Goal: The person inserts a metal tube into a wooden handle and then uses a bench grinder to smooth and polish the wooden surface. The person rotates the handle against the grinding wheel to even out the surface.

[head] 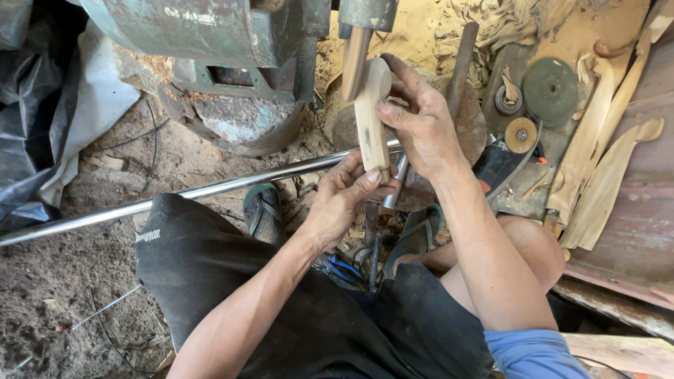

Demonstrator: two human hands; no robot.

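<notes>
We hold a pale, unfinished wooden spoon blank [370,112] with both hands, a little above the centre of the view. Our left hand [342,198] grasps the lower end of its handle, with the thumb pressed on the wood, and our right hand [421,123] wraps around the upper part, with the thumb on the handle just under the rounded bowl. The bowl end points to 12 o'clock and touches a brown cylindrical sanding drum [354,63], which hangs under a grey metal machine part [368,12]. At 11 o'clock from the spoon stands a big, worn green metal machine body [210,31]. A long shiny steel pipe [168,198] runs from 9 o'clock across to behind our hands. Under the hands we see our feet in dark sandals with green straps [262,208] on sandy ground full of sawdust. At 3 o'clock lie several rough wooden spoon blanks [604,182] on a rusty surface, and at 2 o'clock rest a dark green grinding disc [551,88] and a smaller tan sanding disc [521,134]. Black plastic sheeting [31,105] lies at 9 o'clock.
</notes>
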